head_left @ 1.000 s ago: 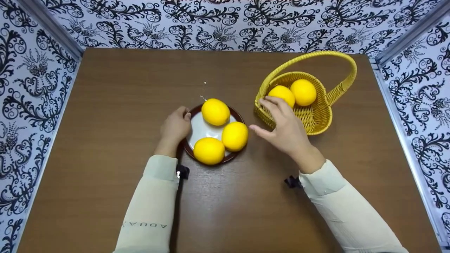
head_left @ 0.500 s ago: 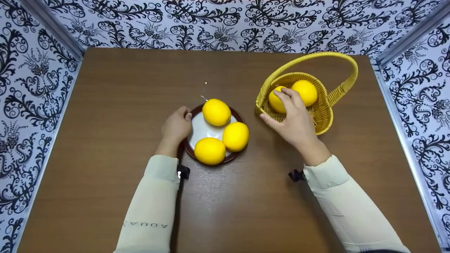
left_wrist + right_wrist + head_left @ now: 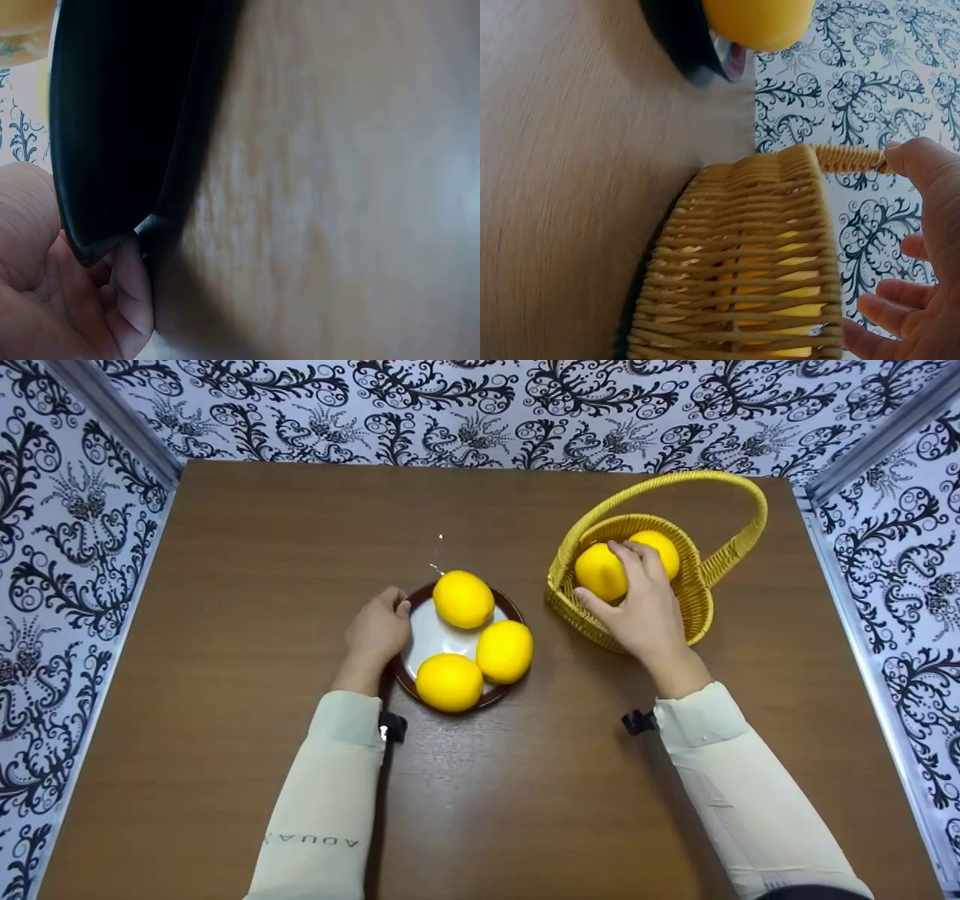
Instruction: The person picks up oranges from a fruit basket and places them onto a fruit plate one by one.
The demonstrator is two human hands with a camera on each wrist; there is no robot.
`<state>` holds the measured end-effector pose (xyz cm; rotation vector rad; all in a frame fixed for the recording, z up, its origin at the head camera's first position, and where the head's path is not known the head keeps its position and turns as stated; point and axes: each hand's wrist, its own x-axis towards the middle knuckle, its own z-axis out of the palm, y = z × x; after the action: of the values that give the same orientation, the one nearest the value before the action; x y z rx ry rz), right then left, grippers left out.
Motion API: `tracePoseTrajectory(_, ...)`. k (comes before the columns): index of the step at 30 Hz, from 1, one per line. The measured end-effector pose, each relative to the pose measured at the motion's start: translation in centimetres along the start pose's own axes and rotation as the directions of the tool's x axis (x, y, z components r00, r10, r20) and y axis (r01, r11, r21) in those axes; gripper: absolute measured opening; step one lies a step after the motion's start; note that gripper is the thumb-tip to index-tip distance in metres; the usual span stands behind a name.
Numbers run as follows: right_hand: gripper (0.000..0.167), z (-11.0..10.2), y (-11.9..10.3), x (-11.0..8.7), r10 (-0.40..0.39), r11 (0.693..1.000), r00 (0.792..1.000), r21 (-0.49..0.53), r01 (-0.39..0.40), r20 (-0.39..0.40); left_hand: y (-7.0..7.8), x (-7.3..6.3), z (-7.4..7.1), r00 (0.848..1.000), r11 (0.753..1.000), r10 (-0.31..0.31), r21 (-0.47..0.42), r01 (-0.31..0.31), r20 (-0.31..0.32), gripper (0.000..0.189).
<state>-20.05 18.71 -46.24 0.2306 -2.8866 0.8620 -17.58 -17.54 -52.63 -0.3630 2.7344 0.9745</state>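
Note:
My left hand [image 3: 377, 631] grips the left rim of a brown-rimmed plate [image 3: 430, 639] with a pale inside. In the left wrist view its fingers [image 3: 129, 289] curl under the dark rim. Three yellow lemons [image 3: 505, 652] sit on the plate. To the right stands a yellow wicker basket [image 3: 583, 624] with a tall arched handle. Inside it lie two more lemons [image 3: 600, 572], the rear one partly hidden by my right hand [image 3: 648, 611]. That hand is over the basket, thumb and fingers apart; the right wrist view shows the spread fingers [image 3: 900, 300] beside the basket's wall.
Everything stands on a brown wooden table [image 3: 285, 540]. Patterned white-and-black panels [image 3: 480, 412] rise along its back and both sides. The basket's handle [image 3: 679, 478] arches high over its right and back parts.
My right hand has moved right and farther into the space over the basket, uncovering the nearer lemon and overlapping the rear one. The left hand and the plate have stayed put.

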Motion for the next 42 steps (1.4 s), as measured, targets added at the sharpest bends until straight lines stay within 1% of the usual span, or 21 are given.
tracePoseTrajectory(12, 0.084, 1.1, 1.8, 0.9, 0.027, 0.999, 0.999, 0.02, -0.027, 0.021, 0.0, 0.0, 0.0, 1.0, 1.0, -0.005, 0.008, 0.005, -0.004, 0.023)
tracePoseTrajectory(18, 0.086, 1.4, 2.2, 1.2, 0.059, 0.998, 0.997, 0.026, -0.06, 0.046, 0.1, 0.0, 0.0, 1.0, 1.0, 0.005, 0.012, -0.005, -0.012, 0.024)
tracePoseTrajectory(26, 0.087, 1.7, 2.3, 1.8, 0.082, 0.997, 0.993, 0.008, -0.083, 0.084, 0.1, 0.0, 0.1, 1.0, 1.0, -0.002, 0.005, 0.002, 0.0, 0.025)
tracePoseTrajectory(36, 0.083, 2.0, 2.7, 2.4, 0.078, 0.997, 0.991, -0.007, -0.077, 0.108, 0.0, 0.1, 0.0, 1.0, 1.0, -0.003, 0.019, 0.003, -0.008, 0.026)
tracePoseTrajectory(42, 0.081, 2.3, 3.2, 2.8, 0.072, 0.997, 0.987, -0.036, -0.067, 0.142, 0.1, 0.1, 0.0, 1.0, 1.0, -0.005, 0.009, 0.005, 0.004, 0.029)
